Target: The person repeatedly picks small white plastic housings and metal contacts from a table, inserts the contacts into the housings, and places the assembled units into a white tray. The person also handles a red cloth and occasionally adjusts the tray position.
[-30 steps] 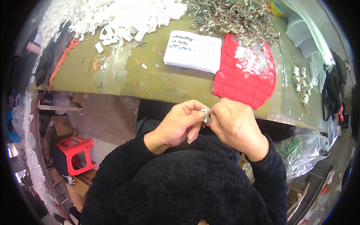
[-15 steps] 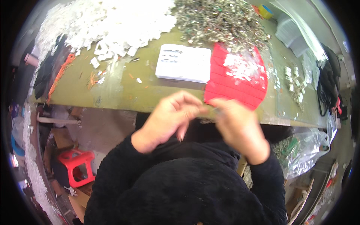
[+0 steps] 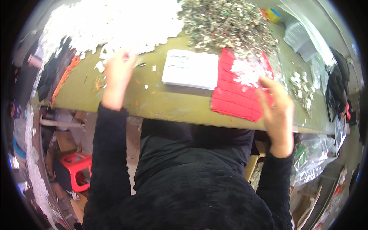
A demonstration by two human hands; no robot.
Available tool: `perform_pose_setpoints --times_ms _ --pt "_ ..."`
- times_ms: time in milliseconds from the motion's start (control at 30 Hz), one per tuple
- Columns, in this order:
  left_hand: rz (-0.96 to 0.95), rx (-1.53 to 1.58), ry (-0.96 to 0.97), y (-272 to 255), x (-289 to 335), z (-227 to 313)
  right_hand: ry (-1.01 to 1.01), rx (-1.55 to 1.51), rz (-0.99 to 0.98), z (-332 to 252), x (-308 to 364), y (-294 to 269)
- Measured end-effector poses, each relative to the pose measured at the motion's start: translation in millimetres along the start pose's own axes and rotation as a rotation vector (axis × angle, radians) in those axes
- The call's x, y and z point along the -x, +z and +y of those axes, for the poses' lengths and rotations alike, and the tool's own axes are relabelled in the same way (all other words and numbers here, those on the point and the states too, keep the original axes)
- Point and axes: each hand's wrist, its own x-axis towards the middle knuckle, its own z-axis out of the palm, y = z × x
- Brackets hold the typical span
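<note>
At the near edge of a big heap of small white pieces, my left hand has its fingers curled in a pinch. Blur hides what lies between its fingertips. My right hand is open, thumb and fingers apart, above the right side of a red quilted cloth. Close to its fingertips, small white bits lie scattered on that cloth. Between the hands is a white rectangular block or pad with rows of dark wavy marks on top.
Behind the cloth rises a pile of small metallic-looking parts. Orange strands lie at left on the green table. A yellow tape roll and a cluster of pale pieces are at right. A red stool stands below.
My hands were together in front of me and have parted. The left has gone forward and left to the white heap; the right has moved right, its fingers now spread.
</note>
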Motion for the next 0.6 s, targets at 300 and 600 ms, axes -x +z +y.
perform_pose_setpoints --times_ms 300,600 --pt "-0.740 1.096 -0.327 -29 130 110 0.063 -0.859 -0.312 -76 3 69" --pt "-1.000 1.658 -0.648 -7 144 107 0.191 0.048 -0.029 79 -77 60"
